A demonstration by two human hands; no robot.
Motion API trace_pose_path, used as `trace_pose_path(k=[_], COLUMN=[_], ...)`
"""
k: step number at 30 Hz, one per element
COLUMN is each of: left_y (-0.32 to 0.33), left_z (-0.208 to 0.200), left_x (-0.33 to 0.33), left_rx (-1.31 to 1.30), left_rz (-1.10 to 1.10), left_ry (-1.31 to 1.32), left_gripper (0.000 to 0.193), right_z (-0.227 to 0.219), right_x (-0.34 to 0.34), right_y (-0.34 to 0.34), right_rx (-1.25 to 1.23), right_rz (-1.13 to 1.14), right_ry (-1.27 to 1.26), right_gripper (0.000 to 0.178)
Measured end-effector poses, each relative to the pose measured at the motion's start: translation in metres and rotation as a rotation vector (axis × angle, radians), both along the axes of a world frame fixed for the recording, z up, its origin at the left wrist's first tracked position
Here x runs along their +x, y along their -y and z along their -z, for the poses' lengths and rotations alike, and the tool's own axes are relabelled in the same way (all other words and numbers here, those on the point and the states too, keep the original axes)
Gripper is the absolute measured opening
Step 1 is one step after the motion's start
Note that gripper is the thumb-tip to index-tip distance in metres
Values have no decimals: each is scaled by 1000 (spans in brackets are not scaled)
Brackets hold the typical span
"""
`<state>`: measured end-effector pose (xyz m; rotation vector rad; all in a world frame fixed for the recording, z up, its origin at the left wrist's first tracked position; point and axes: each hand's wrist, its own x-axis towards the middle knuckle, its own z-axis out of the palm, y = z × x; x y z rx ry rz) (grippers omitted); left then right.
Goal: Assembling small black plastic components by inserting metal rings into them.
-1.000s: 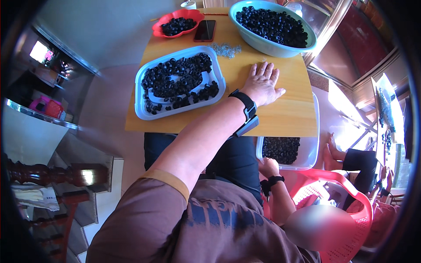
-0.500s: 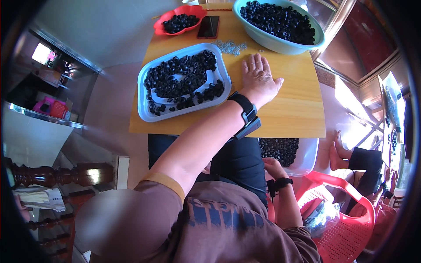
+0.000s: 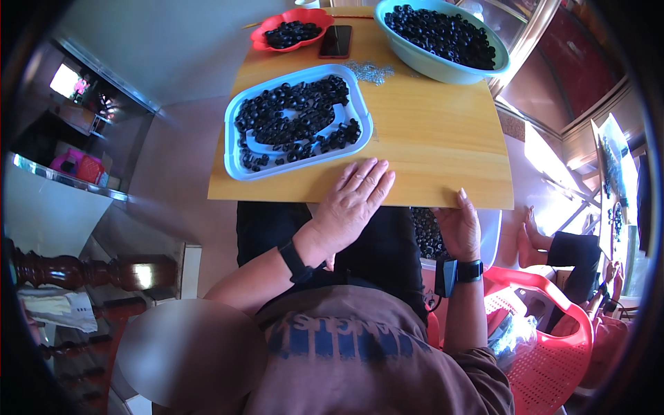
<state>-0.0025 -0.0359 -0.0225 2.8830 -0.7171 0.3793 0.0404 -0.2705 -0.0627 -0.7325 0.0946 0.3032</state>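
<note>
My left hand [image 3: 351, 200] lies with fingers stretched out on the front edge of the wooden table [image 3: 436, 152], just below a pale plastic tray [image 3: 232, 149]. Small black ring-like parts [image 3: 294, 121] are heaped in that tray. At the same edge, further right, my right hand [image 3: 460, 227] is cupped palm up with its thumb apart at the tabletop. Its other fingers are partly hidden by the edge; I see nothing in it. Below the table, partly behind this hand, stands a whitish bin [image 3: 491, 238] with more black parts.
At the back are a red scalloped dish [image 3: 259, 39] and a pale green basin [image 3: 415, 61], both holding black parts. Between them lie a phone [image 3: 336, 41] and small clear pieces [image 3: 372, 72]. A red plastic chair [image 3: 553, 360] stands at right, near another person's leg [image 3: 577, 256].
My left hand has drawn back from the middle of the table to its front edge. My right hand has risen from beside the bin to the table edge. The tray's contents look much the same.
</note>
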Motion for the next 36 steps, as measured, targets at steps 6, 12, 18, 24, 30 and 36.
trace_pose_path(k=[6, 12, 18, 24, 30, 36], left_y=[-8, -16, -16, -20, -27, -34], left_z=[8, -9, -30, -34, -38, -37], left_x=[-5, -16, -8, 7, 19, 18], left_rx=[-11, 47, 120, 67, -59, -225], left_rz=[19, 87, 168, 193, 224, 217], left_ry=[184, 150, 80, 0, -109, -197], left_gripper=[43, 43, 42, 34, 32, 36], right_z=[1, -10, -21, -25, -83, -116], right_x=[-15, -39, -36, -26, -5, 83], right_y=[3, 4, 10, 10, 41, -32], right_rx=[-72, -95, -122, -158, -596, -1511], right_rz=[-50, -62, -57, -115, -788, -133], right_ry=[24, 5, -99, -142, -41, 628], right_gripper=[29, 28, 28, 31, 32, 17])
